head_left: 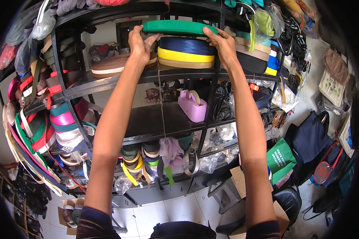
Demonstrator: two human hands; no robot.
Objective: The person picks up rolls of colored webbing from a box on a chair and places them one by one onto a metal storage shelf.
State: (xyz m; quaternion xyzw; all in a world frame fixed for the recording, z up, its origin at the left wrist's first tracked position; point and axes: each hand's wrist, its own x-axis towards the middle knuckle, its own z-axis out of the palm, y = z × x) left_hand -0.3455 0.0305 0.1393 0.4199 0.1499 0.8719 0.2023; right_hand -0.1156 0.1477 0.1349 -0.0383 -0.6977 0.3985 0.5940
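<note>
Both my arms reach up to a black metal shelf, with a flat roll of green webbing [175, 28] between my hands. My left hand [140, 44] grips the roll's left end, and my right hand [223, 44] pinches its right end with the thumb in front. Directly below the green roll sits a stack of webbing rolls: dark blue [186, 46] on top, yellow [186, 57] in the middle, tan [186, 64] underneath. Whether the green roll touches the blue one, I cannot tell. Brown webbing rolls [111, 65] lie beside my left forearm.
A lilac tape dispenser [193, 106] stands on the shelf below. More rolls crowd the left bays [64, 119] and the right bay [251, 57]. Black shelf posts [60, 67] rise between bays. Bags [311, 131] hang at right; a grey stool [223, 195] stands on the tiled floor.
</note>
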